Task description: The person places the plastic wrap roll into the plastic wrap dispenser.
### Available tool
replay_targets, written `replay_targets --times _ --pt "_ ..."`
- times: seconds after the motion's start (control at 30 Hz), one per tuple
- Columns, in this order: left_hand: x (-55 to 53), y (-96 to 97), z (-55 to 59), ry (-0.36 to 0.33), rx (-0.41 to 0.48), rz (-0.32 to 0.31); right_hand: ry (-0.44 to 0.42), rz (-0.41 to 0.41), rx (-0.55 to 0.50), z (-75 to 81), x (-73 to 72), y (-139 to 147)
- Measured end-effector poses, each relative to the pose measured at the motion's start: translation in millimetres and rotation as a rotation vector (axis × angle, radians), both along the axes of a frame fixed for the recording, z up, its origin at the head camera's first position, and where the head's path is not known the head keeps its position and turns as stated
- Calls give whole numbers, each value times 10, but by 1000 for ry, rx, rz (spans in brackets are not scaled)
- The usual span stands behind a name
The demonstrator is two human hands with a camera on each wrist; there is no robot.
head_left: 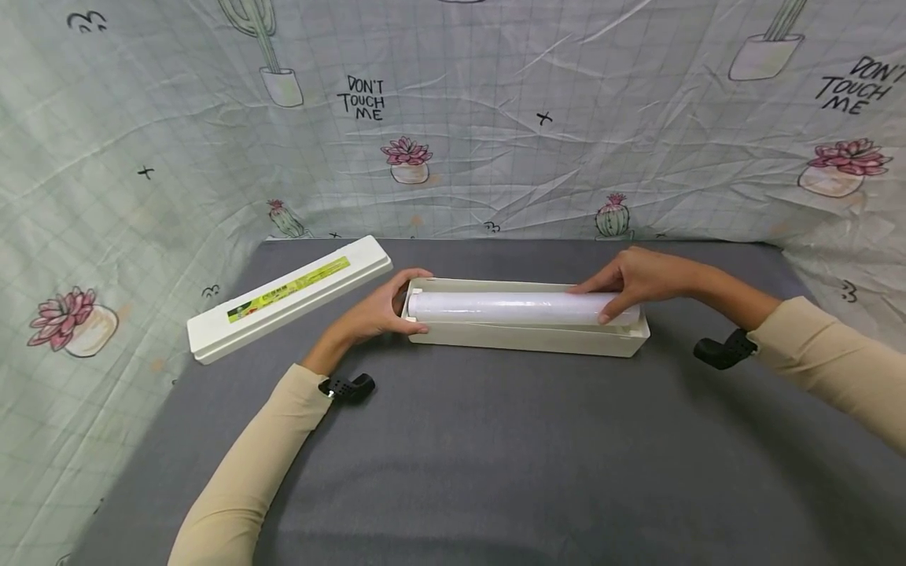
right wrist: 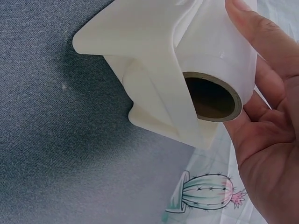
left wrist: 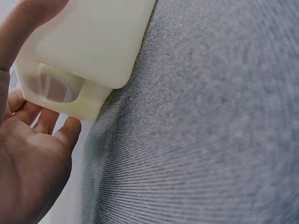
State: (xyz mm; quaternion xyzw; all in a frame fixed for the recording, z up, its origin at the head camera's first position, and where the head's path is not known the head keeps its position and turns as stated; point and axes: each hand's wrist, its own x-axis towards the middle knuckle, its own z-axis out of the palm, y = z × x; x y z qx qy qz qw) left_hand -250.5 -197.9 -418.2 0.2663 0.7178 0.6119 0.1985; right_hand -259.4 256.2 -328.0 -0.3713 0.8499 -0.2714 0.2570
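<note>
one white roll [head_left: 495, 305] lies lengthwise in the long, open box [head_left: 524, 338], its left end tucked inside, while its right end seems to stand partly above the rim; the right wrist view shows the hollow core [right wrist: 212, 99] at that end. the right hand [head_left: 640, 275] pinches the roll near this end, thumb on the near side and fingers on the far side. the left hand [head_left: 378, 310] grips the box by its left end, thumb in front and fingers behind, near the rounded opening [left wrist: 60, 85] in the end wall. the step in hand looks to be working the roll at the box, one hand on each; whether the roll is on its way in or out i cannot tell. the next move seems to call for a light pinch and a level roll, so that its right end passes the end wall without catching, and a box that does not slide. beyond the left hand, the lid [head_left: 290, 303] lies at a slant, apart from the box, its yellow-green label [head_left: 289, 289] facing up. box and lid lie on a dark grey cloth [head_left: 495, 456], and a patterned sheet [head_left: 481, 157] hangs behind
</note>
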Motion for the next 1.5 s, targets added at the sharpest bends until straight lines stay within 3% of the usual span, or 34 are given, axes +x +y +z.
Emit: replay_targets --times 0.27,0.47,1.1,1.33,1.5 --pt "-8 -33 -1 10 -25 0 4 7 29 -72 -6 -48" --pt "0 -21 9 6 -27 2 72 26 54 -133 -37 -59" --pt "23 -21 30 2 -15 21 159 29 84 -127 69 -77" --pt "22 -24 27 11 -27 13 327 77 51 -158 270 -31" --pt "24 1 33 10 -25 6 488 18 -43 -173 390 70"
